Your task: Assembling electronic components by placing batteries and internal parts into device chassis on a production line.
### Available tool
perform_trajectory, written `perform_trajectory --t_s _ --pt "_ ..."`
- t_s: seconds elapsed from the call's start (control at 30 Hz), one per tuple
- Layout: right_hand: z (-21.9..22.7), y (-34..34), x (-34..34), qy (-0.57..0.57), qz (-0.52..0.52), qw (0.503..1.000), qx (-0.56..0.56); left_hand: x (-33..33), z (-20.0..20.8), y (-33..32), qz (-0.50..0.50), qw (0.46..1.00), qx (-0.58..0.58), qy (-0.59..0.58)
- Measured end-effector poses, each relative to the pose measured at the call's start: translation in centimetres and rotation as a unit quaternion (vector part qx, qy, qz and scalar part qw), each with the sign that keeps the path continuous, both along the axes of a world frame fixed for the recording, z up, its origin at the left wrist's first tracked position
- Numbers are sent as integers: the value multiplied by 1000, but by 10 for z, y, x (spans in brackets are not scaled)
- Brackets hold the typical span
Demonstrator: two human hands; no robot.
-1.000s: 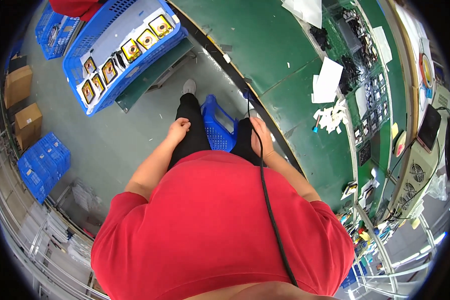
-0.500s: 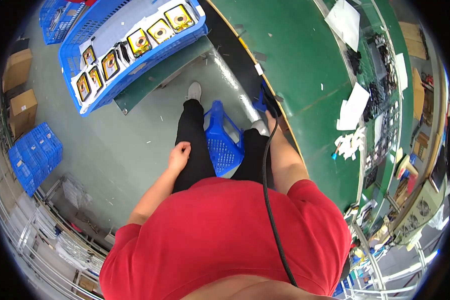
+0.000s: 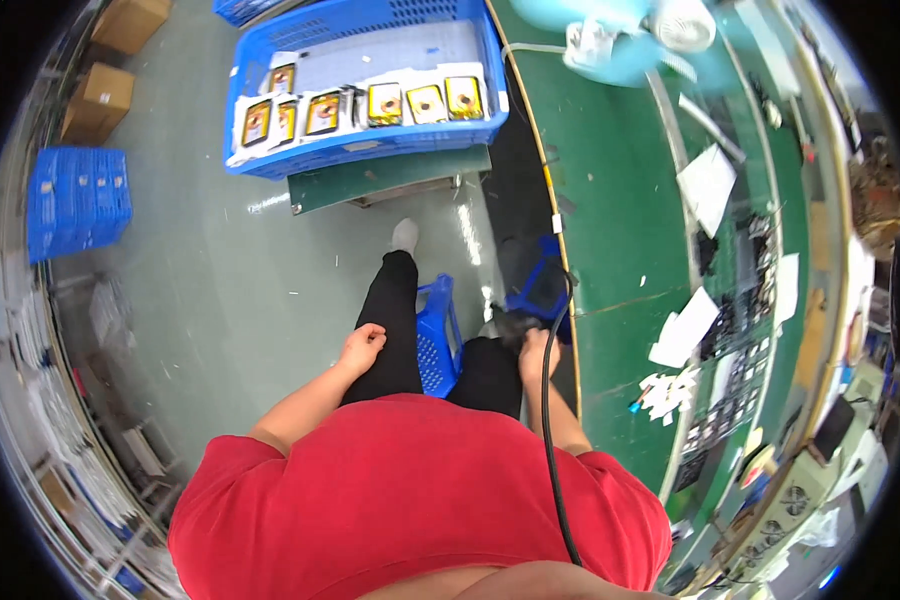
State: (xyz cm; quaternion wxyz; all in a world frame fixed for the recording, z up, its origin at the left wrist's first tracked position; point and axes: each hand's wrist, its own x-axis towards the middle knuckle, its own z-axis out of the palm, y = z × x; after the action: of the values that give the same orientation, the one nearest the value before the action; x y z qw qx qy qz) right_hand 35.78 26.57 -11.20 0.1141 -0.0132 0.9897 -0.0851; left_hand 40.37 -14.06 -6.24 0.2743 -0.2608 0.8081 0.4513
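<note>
The left hand [image 3: 364,346] lies loosely closed on a thigh [image 3: 392,305] — the right hand [image 3: 539,354], beside the counter [image 3: 625,250], I can't tell.

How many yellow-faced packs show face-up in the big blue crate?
7: left-hand pair, single pack behind it, middle pack, right-hand trio. Dark items between middle pack and trio may hide more.

The green surface [image 3: 610,235] bears overlapping white sheets [image 3: 684,340], another white sheet [image 3: 707,190] farther up, and a loose heap of white scraps [image 3: 668,394] just below the overlapping ones. A low green stand [image 3: 320,191] carries a large blue crate [image 3: 370,148]. On the grey floor [image 3: 240,250] stand a perforated blue plastic stool [image 3: 436,345] and small pale bits lie scattered.
</note>
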Motion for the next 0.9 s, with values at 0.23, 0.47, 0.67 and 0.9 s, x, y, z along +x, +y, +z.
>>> perform_trajectory --t_s 0.23,0.47,0.67,0.9 --pt "143 -156 -45 24 330 913 -237 0 88 -37 43 979 89 176" --pt "207 -379 -123 -75 512 798 -309 -53 191 -181 -141 907 -36 396" --pt "264 -539 -146 -114 576 700 -406 -45 249 -267 -48 941 -178 285" --pt "283 -679 -172 -141 723 567 -368 -26 265 -337 219 936 -209 180"
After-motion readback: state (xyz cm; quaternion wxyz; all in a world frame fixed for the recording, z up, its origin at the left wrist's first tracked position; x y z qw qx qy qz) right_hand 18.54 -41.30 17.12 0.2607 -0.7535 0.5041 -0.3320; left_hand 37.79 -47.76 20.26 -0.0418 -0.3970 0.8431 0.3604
